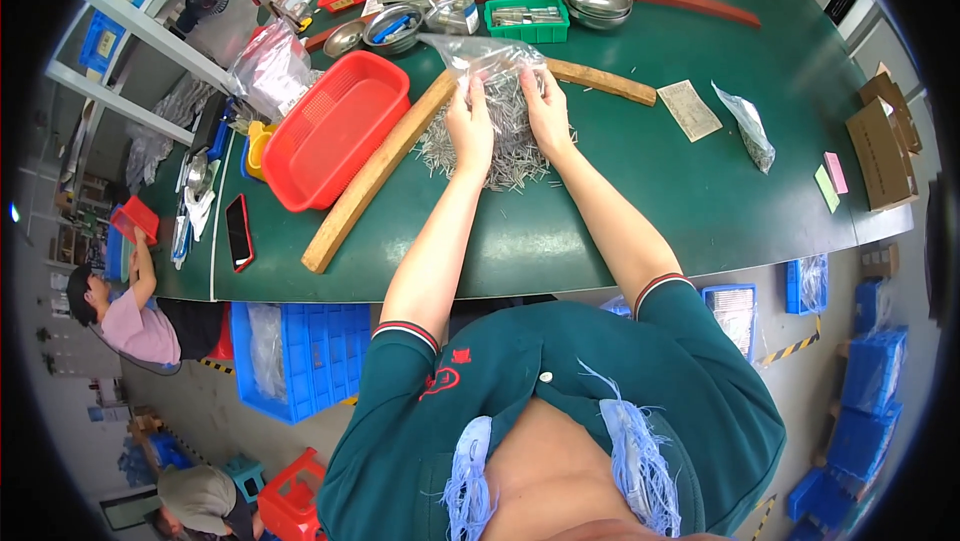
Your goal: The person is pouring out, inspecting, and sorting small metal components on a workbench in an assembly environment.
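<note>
Head view: both hands, left hand (470,126) and right hand (548,106), pinch a clear bag (487,59) over the pin pile (500,146) on the green bench (680,191); fingers look clamped. A slack grip could spill pins toward the bench edge.

We are seeing a clear, crinkled plastic bag (487,58) being held up in the upper middle of the frame, its open mouth tilting down and its thin film catching the light. Just below it, a loose heap of thin, short, silvery metal pins (505,136) is lying spread on the dark green tabletop, fanning out toward the picture's centre, many strands crossing one another.
</note>
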{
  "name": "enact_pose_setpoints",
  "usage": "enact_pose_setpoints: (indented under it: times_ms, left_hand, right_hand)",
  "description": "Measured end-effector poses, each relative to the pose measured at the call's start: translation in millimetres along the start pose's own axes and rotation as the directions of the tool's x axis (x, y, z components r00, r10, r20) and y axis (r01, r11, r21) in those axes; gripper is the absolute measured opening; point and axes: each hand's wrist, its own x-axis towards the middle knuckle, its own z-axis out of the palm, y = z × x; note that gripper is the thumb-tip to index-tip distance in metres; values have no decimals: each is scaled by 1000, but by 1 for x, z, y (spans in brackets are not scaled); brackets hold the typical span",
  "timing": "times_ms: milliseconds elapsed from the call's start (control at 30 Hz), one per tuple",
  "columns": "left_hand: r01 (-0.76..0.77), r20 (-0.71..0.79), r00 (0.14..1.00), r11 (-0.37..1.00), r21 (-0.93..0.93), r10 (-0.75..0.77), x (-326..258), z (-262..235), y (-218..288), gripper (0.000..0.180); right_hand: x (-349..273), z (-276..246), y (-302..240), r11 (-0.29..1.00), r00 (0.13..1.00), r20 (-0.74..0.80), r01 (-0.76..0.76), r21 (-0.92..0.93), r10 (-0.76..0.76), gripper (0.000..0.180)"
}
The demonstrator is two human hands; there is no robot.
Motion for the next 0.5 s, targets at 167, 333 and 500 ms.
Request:
enact_pose_setpoints:
  times_ms: [167,333,500]
  left_hand:
    - [-61,38,998,997,56,59,-13,-2,11,26]
    - [-220,0,975,970,105,221,-17,1,24,21]
    - [-314,62,949,946,85,309,-7,2,34,18]
  right_hand:
    - [-8,2,1,998,997,-83,9,69,-4,31]
    - [-9,6,-14,982,987,-155,65,179,-37,36]
    - [0,-2,-13,977,996,-79,47,207,-31,39]
